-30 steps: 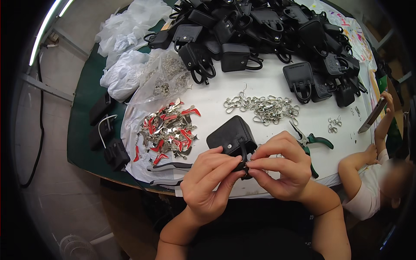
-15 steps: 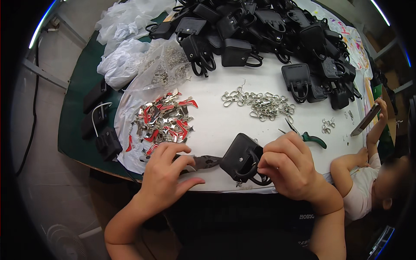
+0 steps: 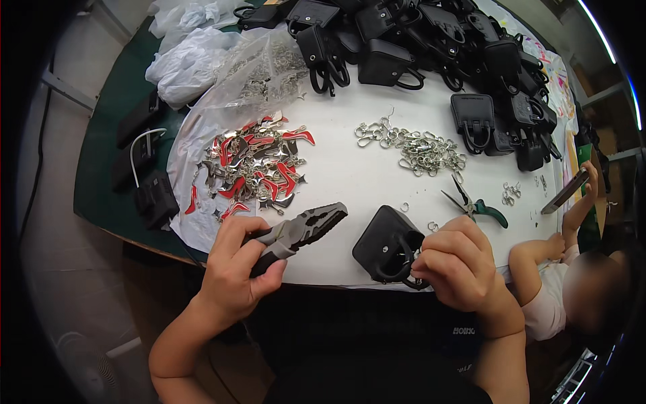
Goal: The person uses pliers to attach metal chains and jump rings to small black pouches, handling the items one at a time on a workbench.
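Observation:
My left hand is wrapped round the dark handles of a pair of combination pliers, raised above the table's near edge with the jaws pointing up and right. A small black mini handbag stands upright to the right of the jaws, apart from them. Beside its looped handle, my right hand is closed in a pinch. A bit of silver metal shows at those fingertips, but its shape is mostly hidden. Small loose metal rings lie just behind the right hand.
Red and silver charms are heaped at left, below a clear bag of metal parts. Silver swivel clasps lie mid-table; green-handled needle-nose pliers are at right. Black mini handbags pile up behind. A child holding a phone is at right.
My left hand has closed on the combination pliers and lifted them off the table. My right hand stays pinched at the mini handbag's handle.

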Demonstrator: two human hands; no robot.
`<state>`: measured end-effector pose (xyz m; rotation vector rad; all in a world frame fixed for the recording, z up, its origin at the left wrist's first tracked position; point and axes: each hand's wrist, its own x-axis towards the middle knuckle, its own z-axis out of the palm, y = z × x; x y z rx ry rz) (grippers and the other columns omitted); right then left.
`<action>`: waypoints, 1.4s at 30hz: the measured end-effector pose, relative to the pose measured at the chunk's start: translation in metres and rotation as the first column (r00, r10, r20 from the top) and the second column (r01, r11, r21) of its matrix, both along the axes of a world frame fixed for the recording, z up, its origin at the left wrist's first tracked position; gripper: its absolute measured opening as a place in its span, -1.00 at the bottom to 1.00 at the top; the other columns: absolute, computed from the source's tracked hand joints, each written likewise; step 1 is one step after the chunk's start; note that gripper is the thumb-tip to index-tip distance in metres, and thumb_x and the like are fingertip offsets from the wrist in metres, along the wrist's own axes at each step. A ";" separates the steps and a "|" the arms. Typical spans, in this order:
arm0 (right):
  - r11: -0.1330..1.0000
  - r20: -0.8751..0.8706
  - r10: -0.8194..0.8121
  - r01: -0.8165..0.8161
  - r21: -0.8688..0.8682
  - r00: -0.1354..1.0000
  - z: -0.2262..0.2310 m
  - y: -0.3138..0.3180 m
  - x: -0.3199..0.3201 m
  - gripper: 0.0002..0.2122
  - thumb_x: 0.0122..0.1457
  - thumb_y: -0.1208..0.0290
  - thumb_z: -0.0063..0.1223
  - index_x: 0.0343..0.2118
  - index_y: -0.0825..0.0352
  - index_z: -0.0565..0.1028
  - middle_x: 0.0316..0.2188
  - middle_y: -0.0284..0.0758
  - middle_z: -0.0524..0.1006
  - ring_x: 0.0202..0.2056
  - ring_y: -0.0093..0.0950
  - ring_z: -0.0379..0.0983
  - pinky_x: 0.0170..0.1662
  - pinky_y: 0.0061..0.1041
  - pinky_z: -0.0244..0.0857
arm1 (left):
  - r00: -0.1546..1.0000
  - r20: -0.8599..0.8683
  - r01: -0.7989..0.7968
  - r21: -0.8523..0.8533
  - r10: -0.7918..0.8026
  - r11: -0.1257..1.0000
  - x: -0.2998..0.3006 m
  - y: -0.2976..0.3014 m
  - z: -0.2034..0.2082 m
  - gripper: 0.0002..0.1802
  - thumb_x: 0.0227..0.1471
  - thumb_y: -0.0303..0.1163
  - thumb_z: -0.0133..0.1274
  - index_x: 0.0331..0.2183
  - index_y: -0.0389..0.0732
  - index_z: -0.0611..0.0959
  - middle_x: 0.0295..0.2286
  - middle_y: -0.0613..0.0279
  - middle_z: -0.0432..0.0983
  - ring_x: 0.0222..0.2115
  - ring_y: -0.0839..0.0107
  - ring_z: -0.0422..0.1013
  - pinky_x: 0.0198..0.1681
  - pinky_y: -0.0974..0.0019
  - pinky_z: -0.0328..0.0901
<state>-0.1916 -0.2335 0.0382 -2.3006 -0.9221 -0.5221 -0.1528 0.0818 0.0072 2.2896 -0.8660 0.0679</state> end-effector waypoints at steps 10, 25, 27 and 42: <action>0.999 0.020 0.005 -0.006 0.048 1.000 -0.004 0.012 -0.004 -0.77 -0.10 0.55 0.36 -0.40 0.40 0.50 -0.44 -0.31 0.49 -0.49 -0.41 0.40 -0.48 -0.49 0.30 | 0.969 -0.159 0.217 0.162 -0.191 0.963 0.005 -0.014 0.058 -0.57 -0.60 -0.50 0.39 -0.50 -0.32 0.60 -0.11 0.11 0.49 -0.14 0.06 0.39 -0.14 0.09 0.36; 0.970 -0.126 0.200 -0.178 0.165 0.972 0.000 0.011 0.003 -0.78 -0.12 0.56 0.34 -0.41 0.43 0.50 -0.43 -0.26 0.47 -0.47 -0.35 0.42 -0.45 -0.44 0.36 | 0.950 -0.074 0.312 0.254 -0.303 0.916 0.016 -0.017 0.066 -0.54 -0.70 -0.43 0.37 -0.55 -0.31 0.55 -0.19 0.13 0.51 -0.18 0.05 0.43 -0.19 0.07 0.40; 0.977 -0.093 0.158 -0.142 0.159 0.983 -0.001 0.011 0.002 -0.79 -0.11 0.56 0.35 -0.43 0.42 0.50 -0.44 -0.26 0.47 -0.49 -0.36 0.42 -0.48 -0.47 0.34 | 0.950 -0.064 0.311 0.266 -0.305 0.912 0.016 -0.019 0.067 -0.54 -0.71 -0.43 0.37 -0.56 -0.31 0.53 -0.19 0.12 0.51 -0.18 0.05 0.43 -0.19 0.07 0.40; 0.698 -0.259 -0.690 0.524 -0.489 0.676 -0.043 -0.091 -0.055 -0.15 -0.09 0.28 0.40 0.24 0.55 0.19 0.13 -0.06 0.29 0.15 -0.07 0.22 0.22 -0.20 0.14 | 0.975 0.014 0.213 0.249 -0.224 0.945 0.019 -0.009 0.058 -0.53 -0.58 -0.44 0.37 -0.54 -0.28 0.44 -0.34 0.04 0.52 -0.43 0.08 0.45 -0.39 0.14 0.34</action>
